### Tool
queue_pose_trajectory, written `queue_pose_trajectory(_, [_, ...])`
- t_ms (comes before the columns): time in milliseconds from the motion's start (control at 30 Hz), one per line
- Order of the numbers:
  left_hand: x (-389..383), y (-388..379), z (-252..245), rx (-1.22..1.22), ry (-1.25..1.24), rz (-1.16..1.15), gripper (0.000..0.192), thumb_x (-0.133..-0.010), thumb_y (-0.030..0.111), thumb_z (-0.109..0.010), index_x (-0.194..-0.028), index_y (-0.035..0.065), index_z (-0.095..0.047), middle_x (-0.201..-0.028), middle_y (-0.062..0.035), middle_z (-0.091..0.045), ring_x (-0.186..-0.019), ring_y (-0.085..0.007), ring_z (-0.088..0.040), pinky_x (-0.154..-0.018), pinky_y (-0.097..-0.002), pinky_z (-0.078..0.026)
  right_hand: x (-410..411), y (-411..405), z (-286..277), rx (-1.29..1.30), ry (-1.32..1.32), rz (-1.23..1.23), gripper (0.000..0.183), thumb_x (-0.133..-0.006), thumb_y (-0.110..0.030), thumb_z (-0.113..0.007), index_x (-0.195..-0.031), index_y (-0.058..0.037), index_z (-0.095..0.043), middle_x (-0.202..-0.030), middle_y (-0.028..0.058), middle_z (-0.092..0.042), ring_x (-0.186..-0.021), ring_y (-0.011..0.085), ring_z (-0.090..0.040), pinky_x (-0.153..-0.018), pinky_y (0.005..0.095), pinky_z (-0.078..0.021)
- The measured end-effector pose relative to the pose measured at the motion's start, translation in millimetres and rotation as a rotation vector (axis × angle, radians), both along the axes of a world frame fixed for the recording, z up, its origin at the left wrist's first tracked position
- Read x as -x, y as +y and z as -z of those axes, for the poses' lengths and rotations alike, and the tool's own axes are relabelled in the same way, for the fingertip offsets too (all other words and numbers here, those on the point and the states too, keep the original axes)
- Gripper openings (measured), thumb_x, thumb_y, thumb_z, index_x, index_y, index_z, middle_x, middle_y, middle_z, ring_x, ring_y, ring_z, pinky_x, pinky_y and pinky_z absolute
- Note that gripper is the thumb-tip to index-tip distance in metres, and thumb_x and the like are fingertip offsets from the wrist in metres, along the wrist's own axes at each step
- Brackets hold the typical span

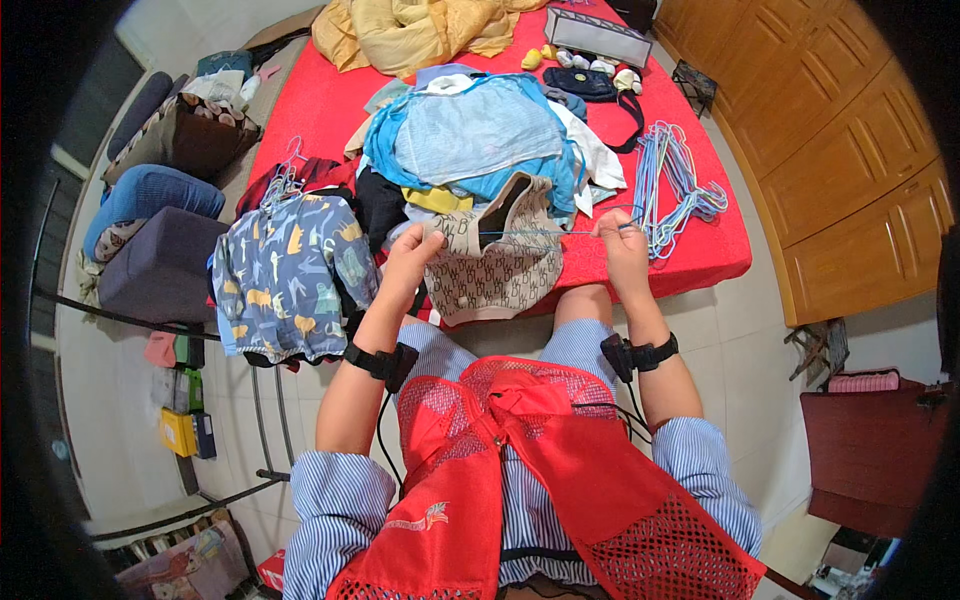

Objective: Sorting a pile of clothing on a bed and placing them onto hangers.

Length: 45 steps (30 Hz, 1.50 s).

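A beige knit garment (491,281) with a dark letter print hangs at the bed's front edge, just before my knees. My left hand (409,259) pinches it at its left side, beside the ribbed opening. Between thumb and fingers, my right hand (624,247) grips a thin blue wire hanger (577,232). The hanger's wire runs leftward across the garment's opening towards my left hand; part of it is hidden by the cloth. Left of my left hand lies a blue-grey animal-print shirt (289,274), with hanger hooks (283,184) bunched above it.
A heap of clothes (480,131) covers the middle of the red bed (697,232). Several wire hangers (671,191) lie to the right. Behind are a dark bag (581,84), rolled socks (581,61) and a yellow quilt (420,30). A black metal rack (187,330) stands left, wooden cabinets (832,150) right.
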State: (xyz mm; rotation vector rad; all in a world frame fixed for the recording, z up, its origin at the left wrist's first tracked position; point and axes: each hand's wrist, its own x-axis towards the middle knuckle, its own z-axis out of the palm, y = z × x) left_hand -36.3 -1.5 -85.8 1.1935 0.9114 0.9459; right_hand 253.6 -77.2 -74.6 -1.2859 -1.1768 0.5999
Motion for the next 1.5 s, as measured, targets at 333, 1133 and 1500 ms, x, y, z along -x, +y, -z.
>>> queue_pose_trajectory(333, [-1.3, -12.5, -36.4, -0.923, 1.136, -0.245, 0.033, -0.073, 0.026, -0.063, -0.094, 0.0026, -0.054, -0.092, -0.0169, -0.056, -0.079, -0.0332, -0.055, -0.073, -0.0417, -0.043, 20.9, -0.7, -6.8, -0.016, 0.027, -0.008, 0.026, -0.089, -0.021, -0.051, -0.073, -0.0012, -0.055, -0.068, 0.0022, -0.055, -0.066, 0.0097, -0.049, -0.063, 0.024, -0.0404])
queue_pose_trajectory(1133, [-32.7, -19.8, -38.1, -0.841, 0.684, -0.118, 0.012, -0.078, 0.01, -0.056, -0.088, 0.0026, -0.055, -0.081, -0.0145, -0.053, -0.079, -0.0335, -0.053, -0.068, -0.0398, -0.042, 64.6, -1.9, -23.7, -0.029, 0.078, -0.069, 0.013, -0.079, -0.006, -0.056, -0.091, -0.001, -0.056, -0.083, 0.0041, -0.058, -0.072, 0.0095, -0.054, -0.064, 0.0234, -0.0434])
queue_pose_trajectory(1500, [-34.2, -20.3, -39.7, -0.791, 0.557, -0.15, 0.011, -0.076, 0.011, -0.056, -0.082, 0.0006, -0.057, -0.075, -0.0141, -0.053, -0.074, -0.0314, -0.052, -0.066, -0.0372, -0.041, 89.9, -1.3, -10.6, 0.316, 0.121, -0.532, 0.028, -0.078, -0.01, -0.057, -0.103, -0.0005, -0.05, -0.091, 0.0034, -0.054, -0.07, 0.0092, -0.051, -0.064, 0.0267, -0.0436])
